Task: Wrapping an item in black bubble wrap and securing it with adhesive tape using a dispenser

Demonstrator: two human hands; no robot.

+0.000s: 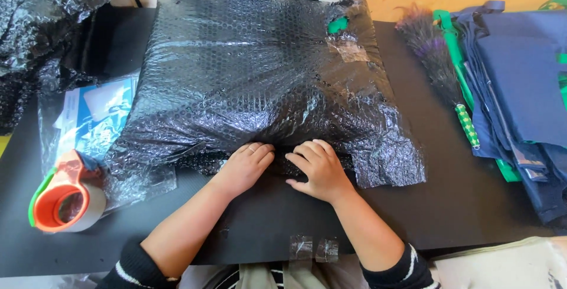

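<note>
While your left hand (243,168) and right hand (318,168) press flat, fingers curled on the near edge, the bundle (260,82) sits mid-table, mostly wrapped; 1 tape patch (348,48) on, near flap untaped, tape dispenser (65,197) idle.

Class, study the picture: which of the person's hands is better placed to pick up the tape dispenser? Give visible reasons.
Probably the left hand. The orange tape dispenser lies on the table's left side, nearer that hand, while the right hand presses the black bubble-wrapped parcel farther away.
</note>
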